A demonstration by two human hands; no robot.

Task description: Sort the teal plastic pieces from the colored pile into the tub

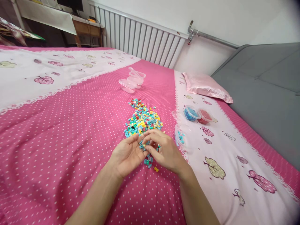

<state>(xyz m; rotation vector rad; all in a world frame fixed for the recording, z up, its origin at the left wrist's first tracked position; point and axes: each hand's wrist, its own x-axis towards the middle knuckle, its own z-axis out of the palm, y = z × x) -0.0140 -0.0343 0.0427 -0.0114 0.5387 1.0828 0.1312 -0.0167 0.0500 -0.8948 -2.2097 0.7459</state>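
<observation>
A heap of small, many-coloured building bricks (142,120) lies on the pink bedsheet in front of my hands. My left hand (127,154) is palm up at the near edge of the heap, its fingers cupped under a few small blue building bricks (142,145). Over those fingers bends my right hand (161,148), thumb and forefinger pinched around a tiny pale-yellow building brick (144,145). Beneath the hands a few loose green and blue bricks (148,161) and a yellow brick (156,169) rest on the sheet.
To the right, an open clear container (184,140) holds some light-blue bricks. Past it stand a tub of blue bricks (191,114) and a tub of red bricks (204,116). Clear plastic containers (133,80) sit beyond the heap. A pink pillow (206,87) lies by the grey headboard (264,84).
</observation>
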